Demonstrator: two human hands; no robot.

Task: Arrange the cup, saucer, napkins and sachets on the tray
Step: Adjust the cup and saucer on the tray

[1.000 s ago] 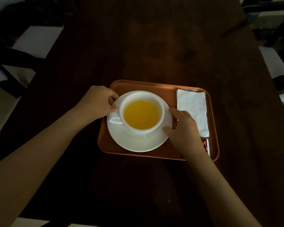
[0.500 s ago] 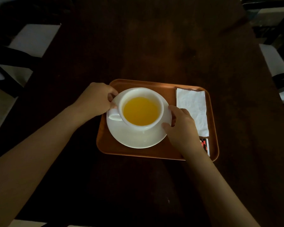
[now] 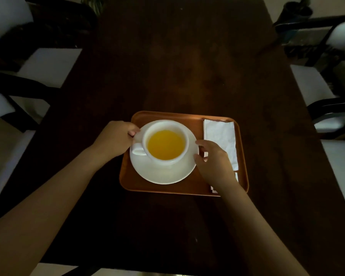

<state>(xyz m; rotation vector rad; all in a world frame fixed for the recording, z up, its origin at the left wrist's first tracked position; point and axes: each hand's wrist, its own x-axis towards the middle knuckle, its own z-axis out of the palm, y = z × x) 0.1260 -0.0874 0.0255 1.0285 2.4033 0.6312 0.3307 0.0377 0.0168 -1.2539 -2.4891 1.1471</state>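
A dark table [image 3: 177,66] fills most of the view, with chairs [image 3: 44,66] at its left and right sides. Near the front edge of the table lies an orange tray [image 3: 163,189]. On the left half of the tray stands a white saucer [image 3: 163,174], and on it a white cup [image 3: 165,145] with yellow liquid, its handle pointing to the left. Along the right edge of the tray lies a white napkin [image 3: 221,138]. The left hand [image 3: 116,139] grips the left rim of the saucer, fingers closed on it. The right hand [image 3: 214,161] pinches the right rim with thumb and fingers. Under the right wrist, at the front right corner of the tray, a sachet [image 3: 213,189] is mostly hidden.
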